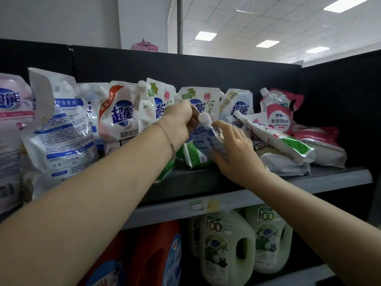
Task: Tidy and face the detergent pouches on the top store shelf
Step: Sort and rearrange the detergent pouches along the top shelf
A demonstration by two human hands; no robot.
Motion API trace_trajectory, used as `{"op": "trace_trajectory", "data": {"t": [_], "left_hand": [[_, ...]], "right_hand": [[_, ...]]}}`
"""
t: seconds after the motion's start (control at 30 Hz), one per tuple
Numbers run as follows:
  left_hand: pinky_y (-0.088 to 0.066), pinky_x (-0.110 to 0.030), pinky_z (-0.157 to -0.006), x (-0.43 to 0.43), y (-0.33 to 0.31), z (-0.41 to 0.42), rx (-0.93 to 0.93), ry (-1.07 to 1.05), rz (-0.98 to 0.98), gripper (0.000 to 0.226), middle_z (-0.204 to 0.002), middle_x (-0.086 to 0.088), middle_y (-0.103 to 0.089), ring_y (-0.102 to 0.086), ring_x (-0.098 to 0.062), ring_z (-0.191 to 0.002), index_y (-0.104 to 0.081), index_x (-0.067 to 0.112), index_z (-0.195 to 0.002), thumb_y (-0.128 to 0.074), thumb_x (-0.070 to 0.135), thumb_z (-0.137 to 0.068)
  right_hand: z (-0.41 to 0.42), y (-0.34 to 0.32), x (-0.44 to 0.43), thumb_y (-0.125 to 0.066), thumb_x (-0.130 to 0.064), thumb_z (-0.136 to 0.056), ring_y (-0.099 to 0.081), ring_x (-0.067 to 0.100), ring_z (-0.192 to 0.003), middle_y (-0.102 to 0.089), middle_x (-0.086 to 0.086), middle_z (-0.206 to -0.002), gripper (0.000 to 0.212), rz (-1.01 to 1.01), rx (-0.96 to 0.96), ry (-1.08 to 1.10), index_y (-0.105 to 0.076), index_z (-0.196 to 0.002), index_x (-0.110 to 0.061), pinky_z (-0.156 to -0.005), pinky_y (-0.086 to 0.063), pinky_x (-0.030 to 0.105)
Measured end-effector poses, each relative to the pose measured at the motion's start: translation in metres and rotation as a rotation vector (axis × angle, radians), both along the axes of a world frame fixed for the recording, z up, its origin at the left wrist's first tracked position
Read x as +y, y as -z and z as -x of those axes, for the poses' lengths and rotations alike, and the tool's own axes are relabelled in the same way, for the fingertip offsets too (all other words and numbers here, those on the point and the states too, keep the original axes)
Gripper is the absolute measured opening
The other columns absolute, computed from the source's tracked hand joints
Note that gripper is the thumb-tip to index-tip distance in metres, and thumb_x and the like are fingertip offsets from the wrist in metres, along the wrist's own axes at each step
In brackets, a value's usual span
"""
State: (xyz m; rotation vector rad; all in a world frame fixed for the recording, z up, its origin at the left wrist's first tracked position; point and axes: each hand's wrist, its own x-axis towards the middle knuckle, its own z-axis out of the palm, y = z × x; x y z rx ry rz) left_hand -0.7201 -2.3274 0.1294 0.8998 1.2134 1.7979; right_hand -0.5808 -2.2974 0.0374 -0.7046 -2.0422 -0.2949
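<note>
While the left hand [181,120] pinches the pouch [203,145] beside its white cap [204,117], the right hand [235,155] presses spread fingers [225,127] against its right side, hiding part of the blurred print.

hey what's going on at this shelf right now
A person has both hands on one green and white pouch in the middle of the top shelf. The left hand grips its top beside the white cap, and the right hand lies open against its side. The upright pouches stand to the left; the pile at the right lies flat, not yet faced.
</note>
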Motion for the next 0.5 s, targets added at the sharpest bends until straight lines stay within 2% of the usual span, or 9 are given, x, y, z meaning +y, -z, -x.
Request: {"op": "trace_trajectory", "data": {"t": [0.07, 0.13, 0.17, 0.23, 0.27, 0.3, 0.4, 0.43, 0.5], "left_hand": [[-0.041, -0.024, -0.057, -0.003, -0.011, -0.007, 0.042, -0.005, -0.071, 0.031, -0.032, 0.000, -0.044, -0.043, -0.013, -0.046, -0.044, 0.008, -0.060, -0.037, -0.002, -0.088], [-0.038, -0.023, -0.052, -0.001, -0.019, -0.011, 0.091, -0.029, -0.130, 0.033, -0.028, 0.002, -0.042, -0.041, -0.013, -0.044, -0.045, 0.007, -0.058, -0.037, -0.001, -0.089], [-0.038, -0.024, -0.051, 0.001, -0.022, -0.012, 0.111, -0.042, -0.156, 0.033, -0.028, 0.002, -0.043, -0.041, -0.014, -0.045, -0.046, 0.006, -0.058, -0.038, 0.000, -0.090], [-0.039, -0.025, -0.053, 0.006, -0.029, -0.012, 0.164, -0.063, -0.191, 0.033, -0.031, 0.002, -0.046, -0.043, -0.016, -0.049, -0.049, 0.007, -0.060, -0.041, 0.006, -0.092], [-0.039, -0.026, -0.054, 0.008, -0.031, -0.012, 0.199, -0.075, -0.202, 0.034, -0.034, 0.002, -0.048, -0.045, -0.017, -0.051, -0.050, 0.008, -0.060, -0.042, 0.009, -0.093], [-0.041, -0.026, -0.056, 0.010, -0.034, -0.011, 0.237, -0.090, -0.210, 0.035, -0.039, 0.001, -0.049, -0.047, -0.018, -0.054, -0.051, 0.009, -0.060, -0.042, 0.011, -0.094], [-0.047, -0.032, -0.066, 0.015, -0.040, -0.008, 0.348, -0.150, -0.195, 0.033, -0.059, -0.004, -0.053, -0.052, -0.020, -0.066, -0.053, 0.012, -0.065, -0.042, 0.017, -0.095], [-0.047, -0.030, -0.064, 0.017, -0.041, -0.006, 0.379, -0.173, -0.191, 0.031, -0.063, -0.005, -0.053, -0.052, -0.020, -0.066, -0.054, 0.012, -0.066, -0.042, 0.017, -0.095], [-0.042, -0.024, -0.055, 0.019, -0.042, 0.000, 0.430, -0.228, -0.194, 0.032, -0.061, -0.004, -0.052, -0.049, -0.018, -0.060, -0.053, 0.011, -0.064, -0.042, 0.016, -0.094]], "right_hand": [[0.007, -0.006, 0.004, -0.050, -0.020, -0.089, -0.049, 0.036, -0.114, -0.053, 0.013, -0.128, 0.048, 0.035, 0.130, -0.035, -0.039, -0.135, -0.011, -0.090, -0.043, 0.050], [0.013, -0.012, 0.006, -0.048, -0.012, -0.093, -0.051, 0.031, -0.111, -0.055, 0.012, -0.124, 0.041, 0.073, 0.257, -0.089, -0.041, -0.133, -0.010, -0.089, -0.046, 0.049], [0.017, -0.015, 0.006, -0.046, -0.009, -0.095, -0.053, 0.027, -0.108, -0.055, 0.010, -0.121, 0.038, 0.098, 0.324, -0.125, -0.041, -0.132, -0.010, -0.087, -0.049, 0.043], [0.025, -0.022, 0.001, -0.044, -0.006, -0.097, -0.057, 0.015, -0.098, -0.057, 0.002, -0.110, 0.033, 0.202, 0.466, -0.201, -0.041, -0.130, -0.014, -0.077, -0.049, 0.020], [0.031, -0.024, -0.002, -0.043, -0.006, -0.098, -0.058, 0.008, -0.091, -0.058, -0.004, -0.102, 0.032, 0.256, 0.532, -0.226, -0.041, -0.129, -0.017, -0.070, -0.046, 0.012], [0.038, -0.025, -0.005, -0.042, -0.006, -0.099, -0.057, 0.003, -0.084, -0.057, -0.009, -0.094, 0.031, 0.299, 0.594, -0.237, -0.041, -0.127, -0.019, -0.065, -0.044, 0.011], [0.065, -0.027, -0.012, -0.038, -0.010, -0.101, -0.059, 0.007, -0.079, -0.057, -0.006, -0.089, 0.023, 0.407, 0.790, -0.339, -0.042, -0.120, -0.021, -0.069, -0.053, 0.028], [0.074, -0.027, -0.013, -0.037, -0.012, -0.101, -0.060, 0.011, -0.078, -0.058, -0.003, -0.088, 0.019, 0.443, 0.854, -0.388, -0.043, -0.118, -0.021, -0.069, -0.054, 0.033], [0.090, -0.028, -0.015, -0.038, -0.014, -0.102, -0.059, 0.013, -0.073, -0.057, -0.001, -0.085, 0.016, 0.518, 0.938, -0.458, -0.044, -0.116, -0.018, -0.064, -0.051, 0.033]]}}
